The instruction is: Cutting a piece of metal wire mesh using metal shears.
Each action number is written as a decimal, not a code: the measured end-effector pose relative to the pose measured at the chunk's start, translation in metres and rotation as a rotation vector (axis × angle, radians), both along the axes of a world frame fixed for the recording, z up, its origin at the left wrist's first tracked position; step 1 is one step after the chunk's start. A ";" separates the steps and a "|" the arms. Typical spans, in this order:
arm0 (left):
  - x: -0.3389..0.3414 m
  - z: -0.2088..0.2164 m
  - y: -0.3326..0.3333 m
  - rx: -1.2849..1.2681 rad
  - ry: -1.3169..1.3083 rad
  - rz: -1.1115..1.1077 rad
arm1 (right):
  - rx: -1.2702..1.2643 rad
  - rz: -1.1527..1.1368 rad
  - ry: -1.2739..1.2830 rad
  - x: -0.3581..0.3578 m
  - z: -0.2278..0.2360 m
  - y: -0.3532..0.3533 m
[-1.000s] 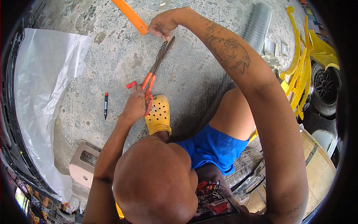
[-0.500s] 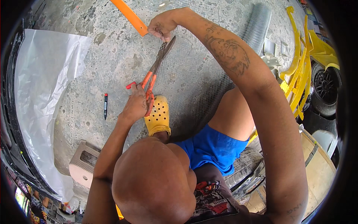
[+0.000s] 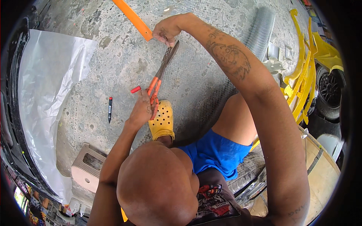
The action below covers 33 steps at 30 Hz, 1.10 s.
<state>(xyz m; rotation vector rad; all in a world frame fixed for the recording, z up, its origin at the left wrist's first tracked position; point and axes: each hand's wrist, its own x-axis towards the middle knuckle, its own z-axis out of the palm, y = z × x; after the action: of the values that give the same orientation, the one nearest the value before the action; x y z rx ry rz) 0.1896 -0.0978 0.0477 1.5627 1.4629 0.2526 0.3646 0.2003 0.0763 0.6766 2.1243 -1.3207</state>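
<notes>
My left hand (image 3: 141, 107) is closed round the orange handles of long metal shears (image 3: 163, 67). Their dark blades point away from me, up to the edge of the wire mesh (image 3: 200, 84) that lies on the floor. A short red cylinder (image 3: 135, 89) juts out beside my left fingers; what it belongs to is hidden. Just beyond the blade tips, my right hand (image 3: 166, 31) pinches the mesh edge. Next to those fingers ends an orange flat strip (image 3: 134, 20) with a hole in it.
A dark marker (image 3: 110, 110) lies on the floor left of my yellow clog (image 3: 162, 118). Clear plastic sheeting (image 3: 49, 75) and a beige stool (image 3: 88, 167) are on the left. Rolled mesh (image 3: 262, 28), yellow panels (image 3: 303, 71) and a wheel (image 3: 328, 88) are on the right.
The view has shifted slightly, so most things sit a little lower. The shears' handles and blades look nearer together. My right hand keeps its pinch on the mesh edge.
</notes>
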 end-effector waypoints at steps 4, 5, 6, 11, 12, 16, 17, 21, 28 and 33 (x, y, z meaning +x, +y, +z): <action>0.007 0.006 -0.001 -0.039 -0.013 -0.006 | 0.012 0.057 -0.008 -0.001 0.000 0.004; 0.006 0.006 -0.002 -0.046 0.006 -0.005 | 0.011 0.062 -0.005 -0.004 0.001 0.003; 0.006 0.006 0.000 -0.044 0.006 -0.003 | 0.021 0.044 -0.009 -0.004 0.001 0.005; 0.010 0.014 0.010 -0.120 0.042 -0.020 | -0.044 0.003 0.034 0.005 -0.005 0.008; 0.009 0.013 0.010 -0.121 0.042 -0.019 | -0.041 -0.001 0.040 0.004 -0.003 0.007; 0.006 0.015 0.014 -0.083 0.067 -0.065 | -0.059 -0.027 0.006 0.000 0.002 0.007; 0.006 0.016 0.016 -0.110 0.060 -0.065 | -0.060 -0.028 0.006 0.001 0.003 0.005; 0.007 0.014 0.015 -0.096 0.077 -0.088 | -0.007 0.004 0.041 0.004 0.001 0.005; 0.005 0.009 0.007 -0.047 -0.019 -0.025 | -0.084 -0.047 0.069 0.005 -0.003 0.008; 0.007 0.000 0.001 -0.022 -0.024 -0.001 | -0.109 -0.039 0.091 0.005 -0.006 0.010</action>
<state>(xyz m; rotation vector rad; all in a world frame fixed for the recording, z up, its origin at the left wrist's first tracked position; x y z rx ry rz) 0.1967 -0.0965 0.0482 1.5378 1.4418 0.2525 0.3699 0.2105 0.0701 0.6266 2.1009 -1.5030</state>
